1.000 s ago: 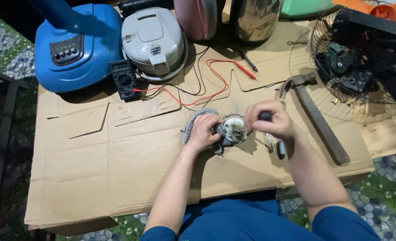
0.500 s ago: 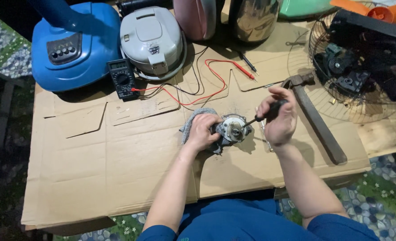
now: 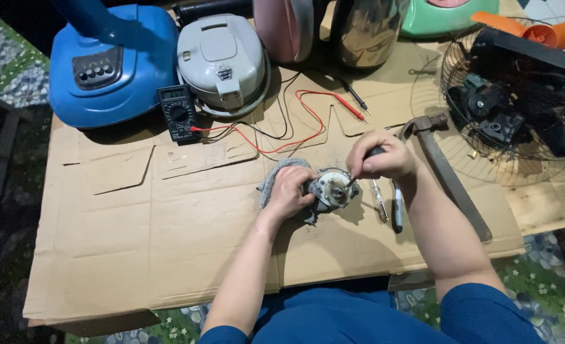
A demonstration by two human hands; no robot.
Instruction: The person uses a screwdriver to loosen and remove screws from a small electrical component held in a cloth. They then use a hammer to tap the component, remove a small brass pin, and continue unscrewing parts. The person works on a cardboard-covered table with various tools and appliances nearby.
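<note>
Right hand [image 3: 384,159] fingers pinch a dark-handled screwdriver [image 3: 366,160], tip on the round metal motor [image 3: 332,188]. Left hand [image 3: 290,191] fingers clamp the motor on a grey rag [image 3: 273,178], mid-worktop on creased brown cardboard [image 3: 136,242]. A rusty hammer [image 3: 451,181] lies right.

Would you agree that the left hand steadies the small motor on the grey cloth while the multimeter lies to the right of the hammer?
Not quite: in the head view the multimeter lies far left of the hammer, beside the blue fan base. The left hand does steady the motor on the grey cloth.
</note>
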